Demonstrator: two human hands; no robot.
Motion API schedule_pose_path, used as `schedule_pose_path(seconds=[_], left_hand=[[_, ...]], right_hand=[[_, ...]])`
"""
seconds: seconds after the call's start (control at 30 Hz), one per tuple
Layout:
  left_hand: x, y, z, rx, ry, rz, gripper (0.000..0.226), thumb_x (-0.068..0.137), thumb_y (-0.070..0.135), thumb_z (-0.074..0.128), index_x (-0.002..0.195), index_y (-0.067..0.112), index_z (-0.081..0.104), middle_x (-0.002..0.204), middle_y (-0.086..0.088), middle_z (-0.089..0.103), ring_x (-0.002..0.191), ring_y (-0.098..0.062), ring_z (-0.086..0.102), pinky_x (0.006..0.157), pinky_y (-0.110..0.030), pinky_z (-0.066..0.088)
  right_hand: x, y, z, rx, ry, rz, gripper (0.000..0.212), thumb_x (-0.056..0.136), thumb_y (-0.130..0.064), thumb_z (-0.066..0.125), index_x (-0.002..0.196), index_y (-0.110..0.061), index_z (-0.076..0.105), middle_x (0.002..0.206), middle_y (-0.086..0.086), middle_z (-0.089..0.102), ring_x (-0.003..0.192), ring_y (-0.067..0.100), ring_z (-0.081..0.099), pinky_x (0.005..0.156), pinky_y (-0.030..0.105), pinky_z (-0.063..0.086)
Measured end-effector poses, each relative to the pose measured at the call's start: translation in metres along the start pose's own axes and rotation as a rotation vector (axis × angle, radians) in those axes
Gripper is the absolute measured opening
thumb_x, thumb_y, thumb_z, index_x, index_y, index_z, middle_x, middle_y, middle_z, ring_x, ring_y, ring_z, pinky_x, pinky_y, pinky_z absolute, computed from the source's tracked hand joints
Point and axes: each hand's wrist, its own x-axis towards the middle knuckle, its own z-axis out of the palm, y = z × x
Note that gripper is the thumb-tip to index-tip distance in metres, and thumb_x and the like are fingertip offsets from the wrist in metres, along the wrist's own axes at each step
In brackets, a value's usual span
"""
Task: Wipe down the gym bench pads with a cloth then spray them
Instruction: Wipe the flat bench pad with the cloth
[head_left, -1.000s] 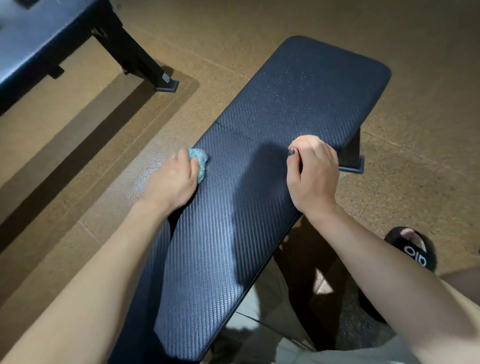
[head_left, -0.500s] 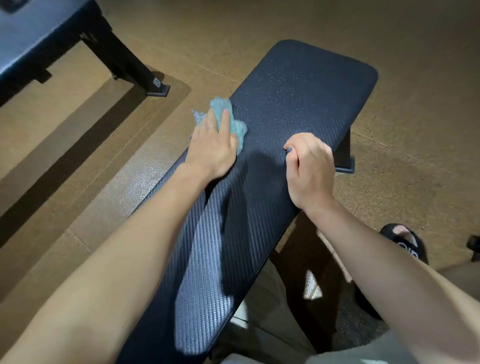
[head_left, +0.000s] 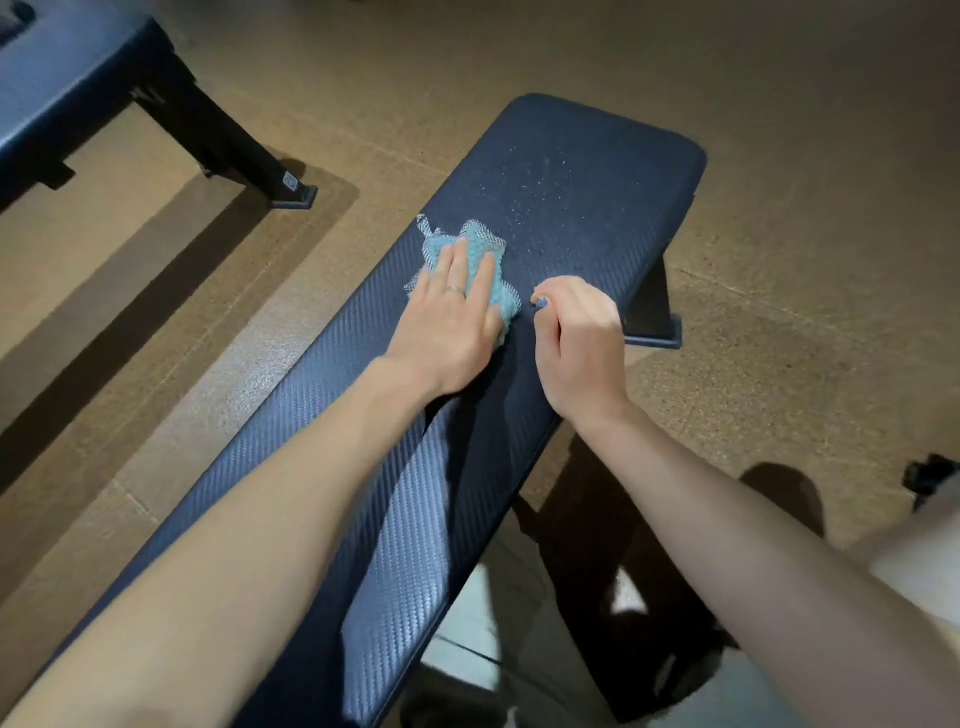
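A long black bench pad (head_left: 571, 171) with a woven texture runs from the lower left to the upper right. Fine pale specks dot its far half. My left hand (head_left: 452, 317) lies flat on a teal mesh cloth (head_left: 483, 247) and presses it onto the pad's middle. My right hand (head_left: 582, 338) rests beside it on the pad, fingers curled into a loose fist with nothing visibly in it. No spray bottle is in view.
A second dark bench (head_left: 57, 88) with a black metal leg and foot (head_left: 291, 195) stands at the upper left. The pad's own foot (head_left: 654, 332) sticks out at the right. The floor is brown speckled rubber (head_left: 805, 234). A dark object (head_left: 930, 475) lies at the right edge.
My left hand has swept the cloth from the pad's left edge forward and to the right, onto the middle of the pad. My right hand has stayed curled in about the same spot.
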Motion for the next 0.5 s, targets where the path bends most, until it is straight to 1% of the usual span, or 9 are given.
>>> schedule_pose_path(seconds=[0.07, 0.13, 0.2, 0.23, 0.3, 0.37, 0.43, 0.5], left_hand=[[0.026, 0.017, -0.007, -0.011, -0.005, -0.019, 0.062, 0.111, 0.035, 0.020, 0.164, 0.010, 0.001, 0.170, -0.023, -0.007, 0.158, -0.034, -0.008, 0.127, -0.046, -0.002], [0.040, 0.031, -0.010, -0.010, -0.022, -0.045, 0.062, 0.111, 0.035, 0.018, 0.164, 0.009, 0.000, 0.170, -0.023, -0.008, 0.158, -0.034, -0.010, 0.127, -0.046, -0.003], [0.040, 0.041, -0.008, 0.000, -0.041, -0.053, 0.062, 0.111, 0.035, 0.017, 0.163, 0.009, -0.002, 0.169, -0.023, -0.010, 0.158, -0.035, -0.011, 0.128, -0.046, -0.003], [0.035, 0.048, -0.007, 0.009, -0.045, -0.040, 0.062, 0.111, 0.036, 0.016, 0.163, 0.009, -0.002, 0.169, -0.023, -0.010, 0.158, -0.035, -0.011, 0.128, -0.046, -0.003], [0.020, 0.066, -0.003, 0.021, -0.045, 0.007, 0.062, 0.111, 0.036, 0.017, 0.163, 0.009, -0.002, 0.169, -0.023, -0.010, 0.158, -0.035, -0.011, 0.128, -0.046, -0.003], [0.001, 0.087, 0.004, 0.030, -0.041, 0.054, 0.063, 0.111, 0.037, 0.017, 0.164, 0.009, -0.002, 0.169, -0.022, -0.010, 0.158, -0.033, -0.011, 0.129, -0.046, -0.001], [-0.020, 0.101, 0.015, 0.070, -0.007, 0.088, 0.062, 0.111, 0.038, 0.017, 0.164, 0.010, 0.000, 0.170, -0.021, -0.009, 0.158, -0.033, -0.009, 0.129, -0.047, 0.003], [-0.042, 0.104, 0.026, 0.108, 0.063, 0.106, 0.062, 0.110, 0.036, 0.017, 0.164, 0.008, 0.005, 0.170, -0.021, -0.002, 0.159, -0.034, 0.000, 0.128, -0.049, 0.011]], right_hand=[[0.002, 0.009, -0.009, 0.062, 0.016, -0.036, 0.019, 0.098, 0.000, 0.047, 0.096, -0.001, 0.066, 0.094, 0.012, 0.067, 0.088, 0.028, 0.062, 0.083, 0.042, 0.051], [0.007, 0.028, -0.024, 0.075, 0.072, -0.045, 0.019, 0.097, 0.002, 0.048, 0.098, 0.002, 0.067, 0.094, 0.014, 0.067, 0.088, 0.028, 0.062, 0.084, 0.040, 0.050], [0.015, 0.053, -0.045, 0.097, 0.112, -0.002, 0.017, 0.097, 0.001, 0.048, 0.098, 0.002, 0.065, 0.093, 0.014, 0.066, 0.088, 0.027, 0.061, 0.083, 0.040, 0.049], [0.019, 0.065, -0.055, 0.102, 0.100, 0.042, 0.018, 0.100, -0.003, 0.047, 0.101, 0.000, 0.065, 0.097, 0.012, 0.066, 0.091, 0.025, 0.060, 0.085, 0.040, 0.049], [0.036, 0.088, -0.073, 0.052, 0.002, 0.171, 0.026, 0.105, -0.015, 0.041, 0.116, -0.006, 0.063, 0.114, 0.010, 0.066, 0.107, 0.023, 0.059, 0.096, 0.037, 0.047], [0.056, 0.105, -0.081, 0.010, -0.110, 0.267, 0.035, 0.107, -0.022, 0.036, 0.130, -0.009, 0.058, 0.132, 0.008, 0.062, 0.124, 0.024, 0.055, 0.106, 0.034, 0.039], [0.072, 0.111, -0.084, 0.022, -0.161, 0.243, 0.040, 0.106, -0.024, 0.033, 0.136, -0.009, 0.056, 0.139, 0.009, 0.059, 0.130, 0.026, 0.051, 0.110, 0.034, 0.036], [0.085, 0.118, -0.082, -0.004, -0.190, 0.209, 0.041, 0.107, -0.026, 0.033, 0.140, -0.012, 0.054, 0.143, 0.007, 0.057, 0.133, 0.024, 0.050, 0.113, 0.034, 0.036]])
